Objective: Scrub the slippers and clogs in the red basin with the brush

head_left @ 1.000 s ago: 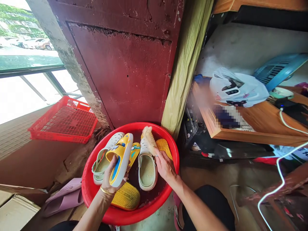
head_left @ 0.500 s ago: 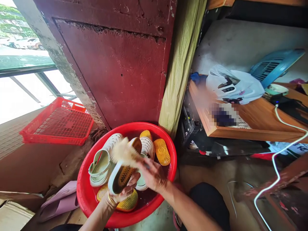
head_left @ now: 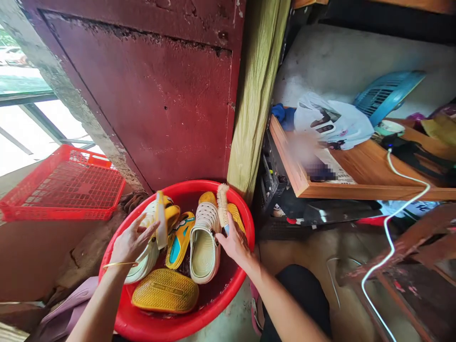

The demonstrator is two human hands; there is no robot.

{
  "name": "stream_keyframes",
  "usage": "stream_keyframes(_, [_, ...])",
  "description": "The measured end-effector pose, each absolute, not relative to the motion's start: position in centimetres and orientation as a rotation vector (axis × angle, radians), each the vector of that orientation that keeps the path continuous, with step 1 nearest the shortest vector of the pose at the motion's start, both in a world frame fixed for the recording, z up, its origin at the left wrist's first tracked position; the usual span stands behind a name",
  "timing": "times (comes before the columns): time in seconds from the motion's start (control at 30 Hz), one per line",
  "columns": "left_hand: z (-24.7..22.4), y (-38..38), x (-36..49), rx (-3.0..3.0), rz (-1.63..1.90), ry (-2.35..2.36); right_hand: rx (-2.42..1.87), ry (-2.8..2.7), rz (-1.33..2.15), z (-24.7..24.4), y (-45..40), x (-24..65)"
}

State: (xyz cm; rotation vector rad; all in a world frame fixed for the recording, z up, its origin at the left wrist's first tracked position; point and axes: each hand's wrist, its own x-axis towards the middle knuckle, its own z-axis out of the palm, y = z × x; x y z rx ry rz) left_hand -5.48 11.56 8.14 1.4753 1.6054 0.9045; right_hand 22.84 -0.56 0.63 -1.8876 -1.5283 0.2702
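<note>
My right hand (head_left: pixel 235 242) grips a scrub brush (head_left: pixel 223 204) with pale bristles, held upright over the right side of a red basin (head_left: pixel 119 323). My left hand (head_left: pixel 130 244) is over the basin's left side, fingers spread. Beside its fingertips a yellow and white shoe (head_left: pixel 171 213) stands tilted on edge, slightly blurred; whether the fingers touch it I cannot tell. Below lie a pale green clog (head_left: pixel 146 263), a yellow slipper with a blue insole (head_left: pixel 180 242), a cream clog (head_left: pixel 205 251) and an upturned yellow sole (head_left: pixel 166 290).
Outside the basin on the left is a red plastic crate (head_left: pixel 64 185); purple slippers (head_left: pixel 67 308) lie below it. Behind the basin stands a dark red door (head_left: pixel 153 104). To the right are a wooden shelf (head_left: pixel 370 164), a blue fan (head_left: pixel 390 95) and a white cable (head_left: pixel 390 237).
My hands have moved apart. The shoe held sole-up over the middle is no longer there, uncovering the yellow slipper and cream clog. The brush has moved right, and my left hand has opened.
</note>
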Motion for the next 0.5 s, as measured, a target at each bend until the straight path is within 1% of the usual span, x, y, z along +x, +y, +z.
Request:
stream_keyframes(0.07, [7.6,11.5,-5.2,1.7,0.924,1.766,-1.955,-1.516,0.382,0.0,-0.4,22.5])
stream_keyframes(0.1, [7.3,10.9,-4.5,1.773,0.987,1.746,-1.982,-1.5,0.414,-0.2,-0.1,22.5])
stream_keyframes(0.17, [6.3,8.6,-2.5,1.854,1.143,1.597,-2.033,-1.455,0.396,-0.2,0.6,23.0])
stream_keyframes(0.2, [5.6,7.2,-1.2,1.846,1.142,1.463,-2.053,-1.442,0.352,-0.2,1.0,23.5])
stream_keyframes(0.27, [3.8,4.3,1.3,1.735,0.945,1.191,-2.091,-1.461,0.247,0.1,1.3,24.5])
stream_keyframes(0.3, [2.8,3.2,2.3,1.673,0.855,1.15,-2.122,-1.492,0.21,0.2,1.3,24.9])
stream_keyframes(0.37, [0.8,1.7,3.6,1.673,0.731,1.209,-2.205,-1.6,0.203,0.2,0.9,25.5])
stream_keyframes(0.43, [-1.1,1.5,4.0,1.705,0.658,1.291,-2.273,-1.732,0.269,-0.1,0.1,25.3])
stream_keyframes(0.5, [-2.5,2.0,3.9,1.657,0.612,1.249,-2.277,-1.842,0.341,-0.6,-0.6,24.6])
